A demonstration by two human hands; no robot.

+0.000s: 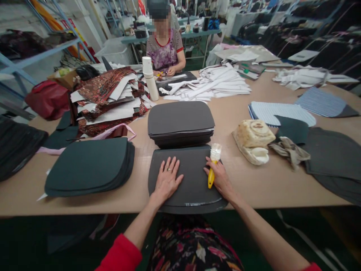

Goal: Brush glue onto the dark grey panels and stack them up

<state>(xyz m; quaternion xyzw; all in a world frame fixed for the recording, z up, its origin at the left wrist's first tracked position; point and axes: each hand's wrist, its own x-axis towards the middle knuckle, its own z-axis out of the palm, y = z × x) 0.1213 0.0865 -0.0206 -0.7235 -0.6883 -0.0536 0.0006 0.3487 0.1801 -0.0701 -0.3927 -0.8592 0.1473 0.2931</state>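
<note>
My left hand [168,177] lies flat with spread fingers on a dark grey rounded panel [191,171] at the table's front edge. In my right hand [220,177] is a paintbrush [211,177] with a yellow handle and whitish bristles, which point away from me. That hand rests on the panel's right side. A shiny wet-looking streak runs along the panel's near edge, and another panel edge shows beneath it. Just beyond is a stack of similar dark grey panels [180,118]. A stack of dark green panels [87,163] sits to the left.
A glue-crusted container [254,137] stands right of my right hand, beside a crumpled rag [291,150]. Striped panels [282,113] lie farther right. A white bottle [150,81], patterned pieces [109,98] and white strips [217,82] cover the far side, where another person [165,49] works.
</note>
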